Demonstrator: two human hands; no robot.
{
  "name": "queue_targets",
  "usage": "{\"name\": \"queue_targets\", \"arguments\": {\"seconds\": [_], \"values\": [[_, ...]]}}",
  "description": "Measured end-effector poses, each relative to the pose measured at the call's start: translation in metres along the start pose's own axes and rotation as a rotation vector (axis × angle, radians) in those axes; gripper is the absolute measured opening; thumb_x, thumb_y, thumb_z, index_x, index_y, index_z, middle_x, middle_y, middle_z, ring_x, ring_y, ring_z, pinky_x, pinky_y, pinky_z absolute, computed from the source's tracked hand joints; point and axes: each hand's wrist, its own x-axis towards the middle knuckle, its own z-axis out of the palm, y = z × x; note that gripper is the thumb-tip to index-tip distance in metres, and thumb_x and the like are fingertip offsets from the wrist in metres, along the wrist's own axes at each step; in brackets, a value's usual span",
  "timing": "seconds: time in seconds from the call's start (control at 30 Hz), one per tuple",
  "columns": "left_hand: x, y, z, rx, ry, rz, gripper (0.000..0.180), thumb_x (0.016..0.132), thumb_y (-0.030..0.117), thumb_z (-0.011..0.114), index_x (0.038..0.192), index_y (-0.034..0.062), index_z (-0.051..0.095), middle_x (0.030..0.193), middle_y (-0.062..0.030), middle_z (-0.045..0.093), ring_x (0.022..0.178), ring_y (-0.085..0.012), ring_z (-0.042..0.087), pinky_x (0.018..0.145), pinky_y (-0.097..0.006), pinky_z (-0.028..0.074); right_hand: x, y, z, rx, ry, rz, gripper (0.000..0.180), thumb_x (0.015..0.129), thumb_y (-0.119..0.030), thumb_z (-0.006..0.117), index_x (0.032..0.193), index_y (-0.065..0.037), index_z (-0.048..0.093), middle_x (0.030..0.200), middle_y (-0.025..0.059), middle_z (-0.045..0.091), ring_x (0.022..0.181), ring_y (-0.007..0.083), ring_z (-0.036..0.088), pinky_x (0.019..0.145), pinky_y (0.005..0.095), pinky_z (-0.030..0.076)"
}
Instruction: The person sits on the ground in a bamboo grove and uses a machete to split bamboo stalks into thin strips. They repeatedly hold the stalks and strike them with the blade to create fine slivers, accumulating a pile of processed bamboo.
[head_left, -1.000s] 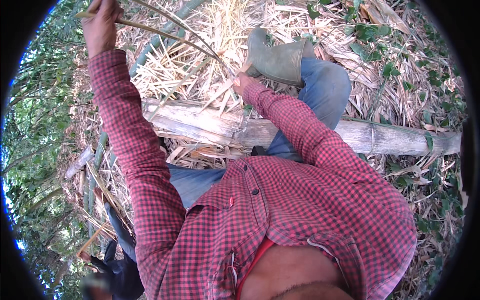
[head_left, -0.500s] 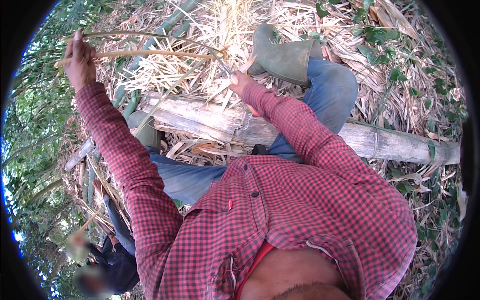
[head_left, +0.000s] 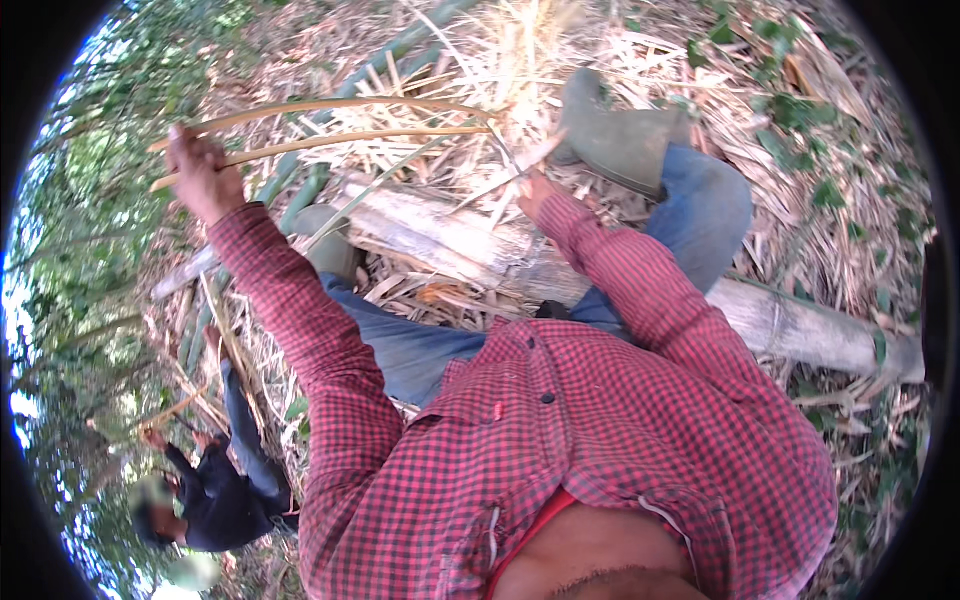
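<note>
head view shows our left hand (head_left: pixel 200 178) clenched around the ends of two long, thin bamboo strips (head_left: pixel 330 122), raised out to our left; half a second ago it was higher and closer to the frame's upper left edge, so the arm has swung outward and down and the strips now arc in a flatter bow toward our right hand (head_left: pixel 535 188). that hand rests near the far end of the strips, just above the pale log (head_left: pixel 470 245) we straddle; it seems closed on something slim, perhaps a blade or a splinter, but we cannot tell from here. judging by the widening arc, we are peeling the strips apart along their length. our green boot (head_left: pixel 625 140) sits on the straw litter (head_left: pixel 500 60) beyond the log. another person (head_left: pixel 215 480) crouches well apart at lower left.
</note>
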Motion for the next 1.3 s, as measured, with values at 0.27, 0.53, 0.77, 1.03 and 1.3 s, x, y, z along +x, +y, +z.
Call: {"name": "queue_targets", "arguments": {"seconds": [0.27, 0.53, 0.77, 1.03, 1.3], "values": [[0.001, -0.007, -0.010, 0.357, 0.104, -0.086, 0.044, 0.087, 0.034, 0.053, 0.120, 0.0054, 0.049, 0.095, -0.0055, 0.054, 0.074, -0.0108, 0.047, 0.064, -0.028, 0.040, 0.007, 0.024, 0.005, -0.148, 0.029, -0.141, 0.024, 0.082, -0.026, 0.047, 0.084, -0.005, 0.058, 0.076, 0.0163, 0.059, 0.068, 0.0309, 0.058, 0.061, 0.0411, 0.045], [-0.008, -0.011, 0.118, 0.312, -0.231, 0.038, 0.043, 0.089, 0.038, 0.050, 0.119, 0.0084, 0.052, 0.097, -0.0031, 0.053, 0.090, -0.0094, 0.051, 0.071, -0.028, 0.047, -0.117, 0.003, -0.068, 0.773, -0.508, -0.439, 0.022, 0.080, -0.027, 0.048, 0.074, -0.006, 0.050, 0.059, 0.0096, 0.052, 0.050, 0.0226, 0.051, 0.045, 0.0361, 0.037], [0.034, -0.067, 0.258, 0.365, -0.491, 0.141, 0.053, 0.090, 0.043, 0.043, 0.129, 0.0069, 0.040, 0.107, -0.0118, 0.054, 0.094, -0.0204, 0.056, 0.078, -0.031, 0.046, -0.082, 0.026, -0.008, 0.835, -0.279, 0.063, 0.021, 0.075, -0.021, 0.058, 0.079, -0.004, 0.047, 0.056, 0.0074, 0.050, 0.045, 0.0205, 0.051, 0.039, 0.0358, 0.040], [0.016, -0.059, 0.255, 0.341, -0.385, 0.236, 0.044, 0.093, 0.039, 0.040, 0.118, 0.0051, 0.050, 0.080, -0.0043, 0.056, 0.067, -0.0083, 0.055, 0.052, -0.020, 0.043, -0.158, 0.013, -0.068, 0.848, -0.078, 0.040, 0.033, 0.079, -0.026, 0.061, 0.097, -0.007, 0.042, 0.060, 0.0058, 0.049, 0.043, 0.0161, 0.051, 0.037, 0.0309, 0.043], [0.023, 0.001, 0.260, -0.139, -0.345, 0.128, 0.032, 0.091, 0.031, 0.040, 0.098, 0.0026, 0.053, 0.059, 0.0044, 0.037, 0.047, -0.0057, 0.033, 0.042, -0.021, 0.027, -0.174, -0.012, -0.099, 0.893, 0.253, -0.087, 0.053, 0.081, -0.018, 0.062, 0.121, -0.004, 0.030, 0.063, 0.0049, 0.049, 0.043, 0.0135, 0.050, 0.037, 0.0282, 0.042]]}}
